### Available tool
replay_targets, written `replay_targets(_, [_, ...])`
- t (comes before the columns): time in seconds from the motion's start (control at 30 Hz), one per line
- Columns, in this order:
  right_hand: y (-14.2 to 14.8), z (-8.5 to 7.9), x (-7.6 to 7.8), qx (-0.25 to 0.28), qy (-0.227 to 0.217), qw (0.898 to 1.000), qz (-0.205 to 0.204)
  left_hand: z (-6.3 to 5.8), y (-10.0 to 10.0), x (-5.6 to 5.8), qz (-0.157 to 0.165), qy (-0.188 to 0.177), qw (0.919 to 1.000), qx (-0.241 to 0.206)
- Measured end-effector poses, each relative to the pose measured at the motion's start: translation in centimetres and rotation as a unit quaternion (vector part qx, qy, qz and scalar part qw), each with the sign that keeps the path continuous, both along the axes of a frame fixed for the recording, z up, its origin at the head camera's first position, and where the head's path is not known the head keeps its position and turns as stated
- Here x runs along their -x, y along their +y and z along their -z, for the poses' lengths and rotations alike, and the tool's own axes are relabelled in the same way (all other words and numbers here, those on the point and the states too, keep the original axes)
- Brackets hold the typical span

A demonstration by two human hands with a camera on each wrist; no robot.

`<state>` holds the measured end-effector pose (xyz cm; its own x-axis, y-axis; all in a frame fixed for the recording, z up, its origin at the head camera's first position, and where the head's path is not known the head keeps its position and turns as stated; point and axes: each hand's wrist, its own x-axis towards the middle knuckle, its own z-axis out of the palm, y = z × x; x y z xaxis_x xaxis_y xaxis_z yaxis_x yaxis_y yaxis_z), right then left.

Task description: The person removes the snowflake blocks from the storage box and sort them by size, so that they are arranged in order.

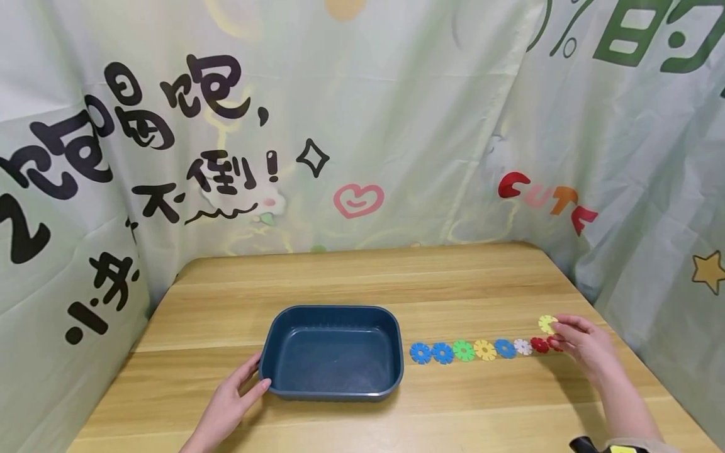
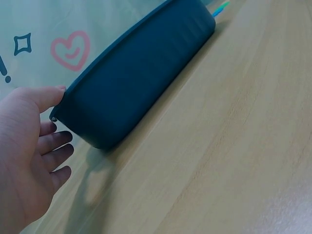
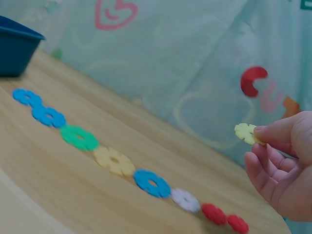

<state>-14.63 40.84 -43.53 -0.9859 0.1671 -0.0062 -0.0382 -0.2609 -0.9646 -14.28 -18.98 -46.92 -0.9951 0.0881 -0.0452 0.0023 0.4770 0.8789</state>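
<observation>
My left hand (image 1: pixel 231 397) grips the near left corner of a dark blue rectangular basin (image 1: pixel 331 396), thumb at the rim. In the left wrist view, the other fingers (image 2: pixel 58 156) curl below the rim, outside the basin wall (image 2: pixel 126 83). On the right, my right hand (image 1: pixel 589 349) pinches a pale yellow flower-shaped plastic disc (image 3: pixel 246 132) between thumb and fingertips, raised above the table. Below it runs a row of similar discs: blue (image 1: pixel 420 353), blue, green (image 1: pixel 463 350), yellow (image 1: pixel 484 350), blue, white (image 1: pixel 523 346) and two red (image 1: pixel 539 345). The hand partly covers the last red one.
The basin and the row of discs stand side by side on a wood-grain table (image 1: pixel 362 277). Printed fabric (image 1: pixel 419 138) hangs behind the table and along both sides. The basin's right wall lies close to the first blue disc.
</observation>
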Motion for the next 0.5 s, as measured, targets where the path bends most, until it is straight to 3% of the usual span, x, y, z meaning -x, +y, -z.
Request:
replay_targets(0.17, [2.0, 0.9, -0.5, 0.031, 0.016, 0.999, 0.015, -0.1, 0.1, 0.0, 0.002, 0.0, 1.0, -0.003])
replay_targets(0.27, [3.2, 1.4, -0.6, 0.041, 0.003, 0.999, 0.035, -0.1, 0.2, 0.1, 0.002, 0.0, 1.0, -0.003])
replay_targets(0.4, [4.7, 2.1, -0.9, 0.025, -0.059, 0.995, 0.072, -0.2, 0.2, 0.1, 0.001, -0.003, 1.0, 0.0])
replay_targets(0.5, [5.6, 2.4, -1.1, 0.001, -0.13, 0.986, 0.103, -0.2, 0.3, 0.1, 0.002, -0.001, 1.0, -0.004])
